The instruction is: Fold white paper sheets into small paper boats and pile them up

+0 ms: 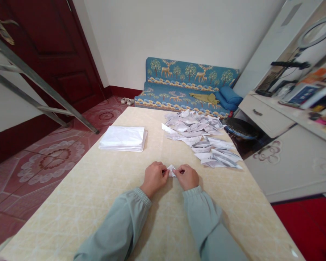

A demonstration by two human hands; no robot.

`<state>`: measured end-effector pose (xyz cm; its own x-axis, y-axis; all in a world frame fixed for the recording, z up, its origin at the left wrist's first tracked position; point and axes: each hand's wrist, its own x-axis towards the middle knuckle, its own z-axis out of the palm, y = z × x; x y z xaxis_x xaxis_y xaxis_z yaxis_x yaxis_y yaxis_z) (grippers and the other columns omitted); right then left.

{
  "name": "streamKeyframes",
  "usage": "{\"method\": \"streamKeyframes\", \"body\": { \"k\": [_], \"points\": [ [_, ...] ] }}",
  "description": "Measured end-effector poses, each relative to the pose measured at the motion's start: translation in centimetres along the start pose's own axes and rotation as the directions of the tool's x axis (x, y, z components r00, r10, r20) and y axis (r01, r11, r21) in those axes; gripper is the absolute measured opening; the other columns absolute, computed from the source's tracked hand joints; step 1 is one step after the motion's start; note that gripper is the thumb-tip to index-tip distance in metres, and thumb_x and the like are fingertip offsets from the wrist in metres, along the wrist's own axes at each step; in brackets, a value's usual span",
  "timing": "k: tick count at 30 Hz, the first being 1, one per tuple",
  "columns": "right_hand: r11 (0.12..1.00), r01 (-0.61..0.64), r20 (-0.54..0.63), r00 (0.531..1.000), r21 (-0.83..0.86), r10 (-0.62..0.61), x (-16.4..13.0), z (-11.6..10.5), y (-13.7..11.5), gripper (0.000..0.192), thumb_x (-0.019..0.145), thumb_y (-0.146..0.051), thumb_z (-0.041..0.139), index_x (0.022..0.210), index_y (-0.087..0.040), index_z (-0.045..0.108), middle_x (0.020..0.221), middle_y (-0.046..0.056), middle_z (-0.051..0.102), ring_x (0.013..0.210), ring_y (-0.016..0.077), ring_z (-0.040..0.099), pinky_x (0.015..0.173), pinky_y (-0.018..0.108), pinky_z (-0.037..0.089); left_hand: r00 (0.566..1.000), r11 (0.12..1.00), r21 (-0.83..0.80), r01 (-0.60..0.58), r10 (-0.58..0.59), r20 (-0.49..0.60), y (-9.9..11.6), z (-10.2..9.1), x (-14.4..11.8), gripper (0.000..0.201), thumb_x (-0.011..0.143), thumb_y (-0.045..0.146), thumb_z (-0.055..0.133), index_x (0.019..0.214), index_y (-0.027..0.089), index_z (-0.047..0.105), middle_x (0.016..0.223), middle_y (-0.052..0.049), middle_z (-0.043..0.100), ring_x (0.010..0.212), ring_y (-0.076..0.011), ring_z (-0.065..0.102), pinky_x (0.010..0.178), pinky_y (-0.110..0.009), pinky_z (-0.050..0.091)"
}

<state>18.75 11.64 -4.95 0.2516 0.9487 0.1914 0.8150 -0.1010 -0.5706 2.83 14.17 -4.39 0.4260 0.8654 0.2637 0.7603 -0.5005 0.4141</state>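
A small piece of folded white paper (171, 170) sits between my two hands on the pale patterned tablecloth (163, 224). Its upper end comes to a point. My left hand (155, 176) pinches its left side, and my right hand (188, 176) pinches the right side with fingers curled in. Much of the paper is hidden behind the fingertips. Beyond my left hand lies a stack of flat white paper sheets (122, 138). A heap of folded paper pieces (195, 127), many with printed grey areas, spreads over the far right of the table.
Behind the table stands a blue sofa (176, 98) with a deer pattern. A metal ladder (40, 85) leans at the left by a dark red door (54, 43). To the right are a white cabinet (293, 159), a ring light (319, 30) and a round dark stool (240, 127).
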Motion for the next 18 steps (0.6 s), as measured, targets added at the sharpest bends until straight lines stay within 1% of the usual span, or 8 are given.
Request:
{"method": "streamKeyframes", "body": {
  "k": [4, 7, 13, 16, 18],
  "points": [
    [0.999, -0.011, 0.012, 1.0, -0.043, 0.011, 0.1, 0.0, -0.2, 0.021, 0.071, -0.033, 0.065, 0.055, -0.02, 0.06, 0.067, -0.003, 0.06, 0.058, 0.0099, 0.053, 0.051, 0.021, 0.029, 1.0, 1.0, 0.024, -0.003, 0.002, 0.004, 0.1, 0.1, 0.1, 0.021, 0.081, 0.03, 0.05, 0.066, 0.019, 0.061, 0.073, -0.004, 0.06, 0.075, -0.0169, 0.051, 0.064, -0.027, 0.032],
    [0.996, -0.03, 0.02, 0.999, -0.079, 0.031, 0.2, 0.0, -0.4, 0.019, 0.07, -0.032, 0.066, 0.056, -0.02, 0.06, 0.067, -0.003, 0.06, 0.058, 0.0097, 0.052, 0.05, 0.022, 0.028, 1.0, 0.998, 0.056, 0.017, -0.018, 0.012, 0.3, 0.1, 0.2, 0.02, 0.079, 0.031, 0.051, 0.065, 0.019, 0.058, 0.072, -0.004, 0.059, 0.074, -0.0172, 0.05, 0.063, -0.027, 0.031],
    [0.986, -0.047, 0.037, 0.998, -0.158, 0.053, 0.4, 0.0, -1.0, 0.02, 0.068, -0.031, 0.069, 0.055, -0.019, 0.058, 0.07, -0.002, 0.058, 0.058, 0.0095, 0.051, 0.05, 0.022, 0.027, 0.994, 0.99, 0.097, 0.1, -0.102, 0.023, 1.0, 0.0, 0.0, 0.016, 0.079, 0.029, 0.051, 0.069, 0.019, 0.056, 0.077, -0.005, 0.058, 0.079, -0.0187, 0.05, 0.065, -0.028, 0.031],
    [0.982, -0.03, 0.005, 0.999, -0.188, 0.032, 0.2, 0.1, -1.2, 0.02, 0.068, -0.029, 0.069, 0.055, -0.019, 0.058, 0.074, -0.001, 0.058, 0.062, 0.0104, 0.052, 0.052, 0.023, 0.029, 0.986, 0.983, 0.086, 0.163, -0.165, 0.026, 1.1, 0.0, -0.3, 0.017, 0.082, 0.031, 0.049, 0.074, 0.018, 0.057, 0.081, -0.005, 0.057, 0.08, -0.0183, 0.051, 0.064, -0.028, 0.031],
    [0.976, -0.003, -0.019, 1.0, -0.219, -0.001, 0.0, 0.2, -1.2, 0.019, 0.069, -0.028, 0.068, 0.056, -0.019, 0.058, 0.072, 0.0, 0.058, 0.066, 0.0123, 0.053, 0.054, 0.024, 0.03, 0.98, 0.979, 0.072, 0.193, -0.196, 0.031, 1.0, 0.0, -0.5, 0.019, 0.083, 0.033, 0.049, 0.076, 0.018, 0.058, 0.083, -0.005, 0.056, 0.078, -0.0174, 0.052, 0.063, -0.027, 0.031]
  ]
}}
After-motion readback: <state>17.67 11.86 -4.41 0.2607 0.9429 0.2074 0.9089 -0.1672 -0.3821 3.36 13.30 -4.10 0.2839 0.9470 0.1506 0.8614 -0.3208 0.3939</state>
